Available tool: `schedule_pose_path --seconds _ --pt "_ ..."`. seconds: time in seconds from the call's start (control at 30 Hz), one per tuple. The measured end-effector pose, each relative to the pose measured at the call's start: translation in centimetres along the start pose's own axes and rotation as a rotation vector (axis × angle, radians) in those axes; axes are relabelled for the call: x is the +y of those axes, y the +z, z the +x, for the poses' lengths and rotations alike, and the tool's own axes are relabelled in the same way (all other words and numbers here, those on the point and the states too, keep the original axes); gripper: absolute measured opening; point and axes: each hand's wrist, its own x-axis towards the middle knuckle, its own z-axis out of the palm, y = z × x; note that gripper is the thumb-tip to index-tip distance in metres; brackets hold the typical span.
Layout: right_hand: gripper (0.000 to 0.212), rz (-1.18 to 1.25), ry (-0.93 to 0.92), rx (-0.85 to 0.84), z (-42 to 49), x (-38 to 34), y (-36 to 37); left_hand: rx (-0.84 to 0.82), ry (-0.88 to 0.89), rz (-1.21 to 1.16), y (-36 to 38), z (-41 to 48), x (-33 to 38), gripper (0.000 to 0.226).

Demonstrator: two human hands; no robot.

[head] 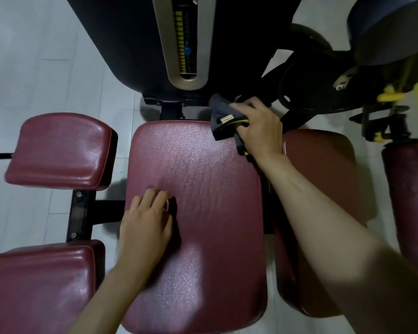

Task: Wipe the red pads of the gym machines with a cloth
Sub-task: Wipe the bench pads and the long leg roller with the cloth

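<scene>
– Fingers (242, 108) of the right hand (260, 127) are curled tight round a bunched dark grey cloth with yellow trim (223, 120), at the far right corner of the big dark-red grained vinyl seat pad (198, 237). Is that a good place to begin?

– A fair corner, I'd say. But the cloth is scrunched: part of it sticks up past the far edge, and only its lower fold seems to meet the vinyl. Spread it flat under the palm so more fabric touches.

– And the left hand (147, 220)?

– It rests on the seat pad close to the left edge, fingers relaxed and slightly bent, holding nothing. It lies in a wipe's path, so I'd lift it clear before the strokes reach that side.

– Which way should the strokes go?

– Far to near, in overlapping lanes, working leftward. Then go round the rolled edges and seams, where grime likely collects. The grain calls for firm, even pressure.

– What about the other pads?

– On the left are two rounded dark-red cushions, one far (60, 150) and one near (41, 285). A third dark-red pad (323, 160) sits on the right, partly hidden under the forearm. Beyond it is a dark-red roller pad (408, 189). Whether any of them is already clean, I cannot tell.
</scene>
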Motion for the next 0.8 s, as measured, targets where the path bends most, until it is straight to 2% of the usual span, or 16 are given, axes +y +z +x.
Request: schedule_pose_path --seconds 0.07,0.2,0.37,0.47,0.53,0.67,0.8 --pt "0.054 0.057 0.086 0.071 -1.6 -0.5 0.1 0.009 -0.013 -0.012 0.0 -0.1 0.1 0.032" --pt "0.059 0.047 -0.023 0.028 -9.8 -2.1 -1.4 0.024 -0.034 -0.047 -0.1 -0.3 0.4 0.034" --pt "0.059 0.093 -0.264 -0.196 -22.3 -2.4 -3.6 0.022 -0.019 -0.074 -0.1 -0.7 0.2 0.035" --pt "0.074 0.007 -0.438 -0.333 -20.5 -0.9 -4.2 0.037 -0.028 -0.087 -0.1 -0.4 0.3 0.034" --pt "0.075 -0.029 -0.403 -0.301 -15.7 -0.4 -3.7 0.049 -0.042 -0.082 -0.1 -0.1 0.5 0.031" --pt "0.075 -0.113 -0.179 -0.148 -7.3 -0.9 -1.9 0.040 -0.029 -0.054 0.0 0.0 0.5 0.030" --pt "0.071 -0.090 -0.072 -0.034 -9.7 -2.1 -1.0 0.021 -0.001 -0.089 -0.3 -1.2 -0.3 0.030"
